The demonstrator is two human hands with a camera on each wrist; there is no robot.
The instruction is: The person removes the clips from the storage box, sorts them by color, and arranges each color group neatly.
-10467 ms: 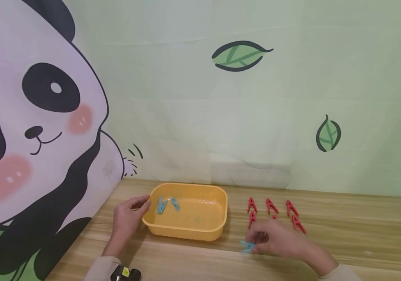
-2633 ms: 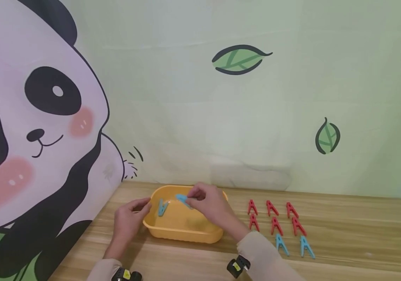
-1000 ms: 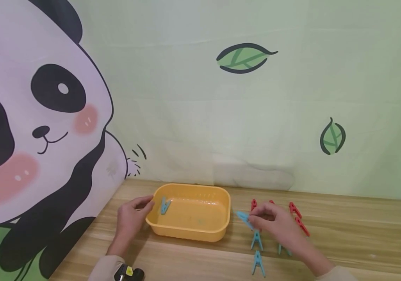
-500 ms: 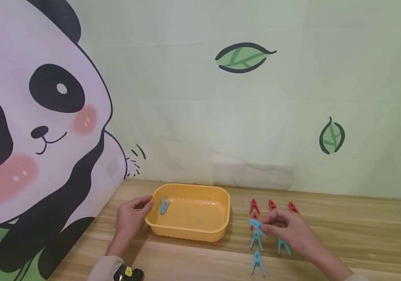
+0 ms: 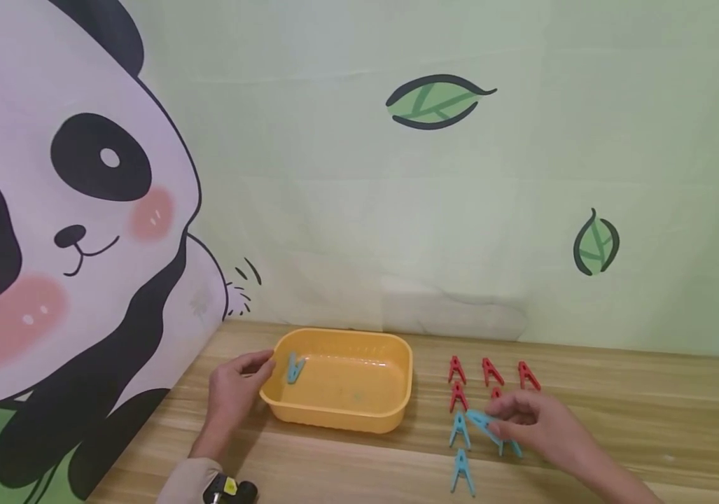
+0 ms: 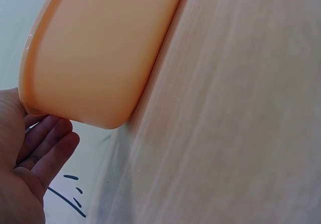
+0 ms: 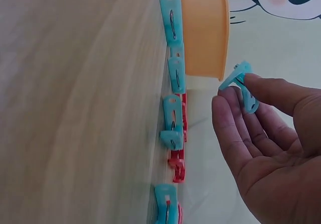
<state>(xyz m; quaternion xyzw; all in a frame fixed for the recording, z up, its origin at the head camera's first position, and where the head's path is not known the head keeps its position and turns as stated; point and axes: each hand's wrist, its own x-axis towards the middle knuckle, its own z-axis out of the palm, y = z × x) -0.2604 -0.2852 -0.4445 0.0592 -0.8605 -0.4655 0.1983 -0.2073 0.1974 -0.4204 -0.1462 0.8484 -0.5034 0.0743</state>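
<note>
In the head view my left hand (image 5: 233,392) holds the left rim of a yellow plastic basin (image 5: 334,422); in the left wrist view its fingers lie against the end wall. One blue clothespin (image 5: 295,369) lies inside the basin at the left. Between thumb and fingertips, my right hand (image 5: 542,427) pinches another blue clothespin (image 5: 482,424), raised above the table in the right wrist view. Below and left of that hand stand blue clothespins, one (image 5: 459,430) behind another (image 5: 461,473); one more (image 5: 511,448) is partly covered by the held one.
Behind the blue ones, red clothespins stand in rows, among them a back-row one (image 5: 456,369) and one (image 5: 458,397) in front of it. My right hand hides part of the second row. A printed panda backdrop (image 5: 309,210) rises behind the wooden table (image 5: 334,476).
My right hand took a blue clothespin from the basin and carried it right, then toward the front over the rows. More blue clothespins stand on the table than at first. My left hand stayed put.
</note>
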